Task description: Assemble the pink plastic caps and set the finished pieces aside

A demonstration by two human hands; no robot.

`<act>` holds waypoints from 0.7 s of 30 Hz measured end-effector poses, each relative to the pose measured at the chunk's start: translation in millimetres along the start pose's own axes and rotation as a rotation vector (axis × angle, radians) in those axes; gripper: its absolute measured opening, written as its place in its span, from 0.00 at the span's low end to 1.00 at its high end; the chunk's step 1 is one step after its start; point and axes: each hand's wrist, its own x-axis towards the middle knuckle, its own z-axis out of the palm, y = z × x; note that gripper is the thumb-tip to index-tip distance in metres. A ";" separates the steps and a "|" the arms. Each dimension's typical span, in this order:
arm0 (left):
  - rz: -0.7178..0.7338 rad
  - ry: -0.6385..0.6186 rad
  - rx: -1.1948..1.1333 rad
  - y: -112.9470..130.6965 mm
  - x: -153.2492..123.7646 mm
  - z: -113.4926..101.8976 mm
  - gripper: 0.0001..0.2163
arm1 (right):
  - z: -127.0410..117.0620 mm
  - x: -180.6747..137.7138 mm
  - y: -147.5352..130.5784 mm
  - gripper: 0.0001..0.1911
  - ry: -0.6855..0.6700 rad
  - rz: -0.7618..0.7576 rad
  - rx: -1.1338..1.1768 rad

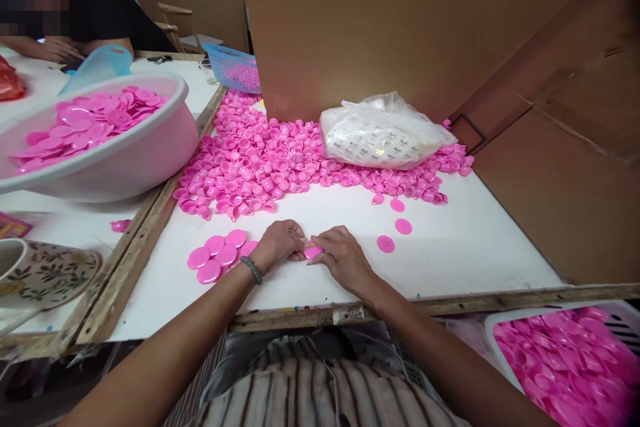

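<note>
Over the white tabletop near its front edge, my two hands meet. My right hand (pixel 343 257) pinches a small pink plastic disc (pixel 314 252), tilted between thumb and fingers. Close against its left side is my left hand (pixel 281 241), a beaded bracelet at the wrist; its fingers are curled together, and what they hold, if anything, is hidden. Several glossy pink discs (pixel 215 245) lie beside my left hand, partly overlapping. To the right of my right hand are a few loose matte discs (pixel 385 243). Beyond the hands spreads a heap of tiny pink toy cups (pixel 265 167).
A plastic bag of printed white labels (pixel 385 133) rests on the heap before a cardboard wall (pixel 400 27). At left stand a large basin (pixel 170 127) of pink discs and a patterned mug (pixel 55 273). A basket (pixel 493 330) of pink pieces sits lower right. Another person's hands (pixel 63 50) rest far left.
</note>
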 end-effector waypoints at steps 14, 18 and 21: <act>0.104 -0.087 -0.127 -13.6 -2.3 -2.1 0.18 | -5.6 3.9 -1.7 0.16 -0.144 0.017 0.160; 0.129 -0.064 -0.073 -14.1 -3.2 -1.7 0.15 | -15.5 10.8 -4.0 0.10 -0.228 0.054 0.185; 0.127 -0.087 -0.061 -14.0 -5.3 -1.1 0.14 | -17.1 13.7 -4.7 0.08 -0.254 0.079 0.128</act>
